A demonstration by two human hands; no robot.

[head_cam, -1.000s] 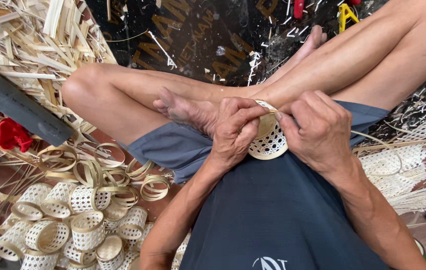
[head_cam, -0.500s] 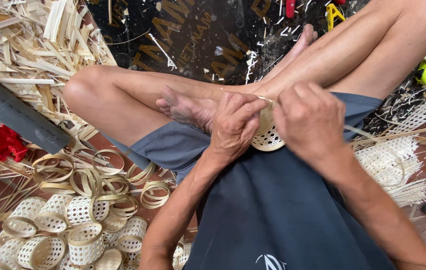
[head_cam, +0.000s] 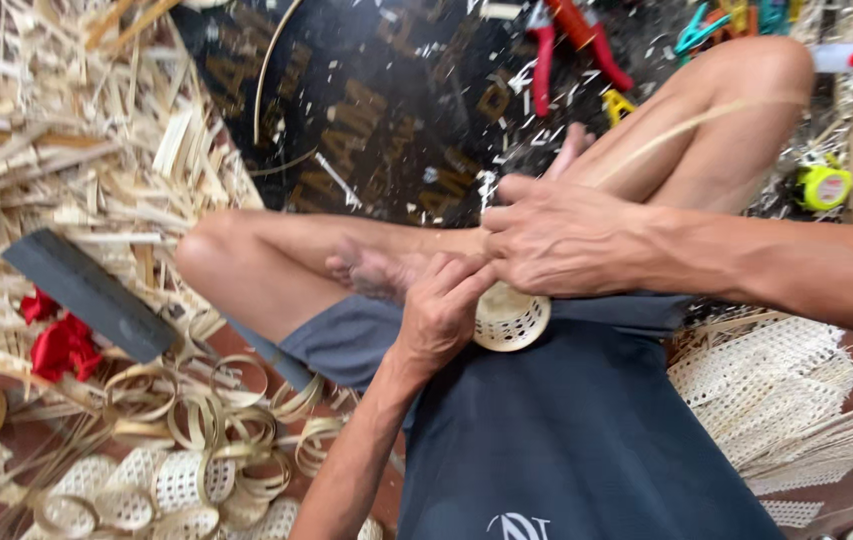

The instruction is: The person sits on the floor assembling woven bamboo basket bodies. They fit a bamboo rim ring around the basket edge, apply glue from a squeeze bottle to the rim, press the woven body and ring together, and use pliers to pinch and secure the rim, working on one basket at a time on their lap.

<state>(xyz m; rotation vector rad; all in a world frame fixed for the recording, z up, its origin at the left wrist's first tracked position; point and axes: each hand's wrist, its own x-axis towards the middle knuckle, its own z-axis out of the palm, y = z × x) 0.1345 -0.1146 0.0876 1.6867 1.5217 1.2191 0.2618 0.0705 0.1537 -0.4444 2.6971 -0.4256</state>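
**Both hands on the little woven basket, down in the lap**

Looking down at a person sitting cross-legged on the floor, and the small round pale woven bamboo basket (head_cam: 512, 320) sits right in the lap, against the blue-grey shorts (head_cam: 346, 345). The left hand (head_cam: 443, 310) comes up from below, fingers curled tight onto the basket's left rim, thumb and forefinger pinched at the top edge. The right hand (head_cam: 556, 238) lies across above it, fingers closed and pressed down over the basket's upper edge, meeting the left fingertips. A thin pale bamboo strip (head_cam: 686, 128) runs up from under the right hand across the raised knee; I cannot tell whether the fingers grip it.

Around them: a flat dark cleaver blade (head_cam: 86, 292) on the left among heaps of split bamboo slivers (head_cam: 66, 150), a crumpled red cloth (head_cam: 61, 345) just beside it. Lower left, loose bamboo rings (head_cam: 216, 415) and finished woven cups (head_cam: 181, 482). Right side, a flat open-weave bamboo mat (head_cam: 776, 385) and a yellow-green tape measure (head_cam: 824, 186). Red-handled pliers (head_cam: 571, 35) lie at the top
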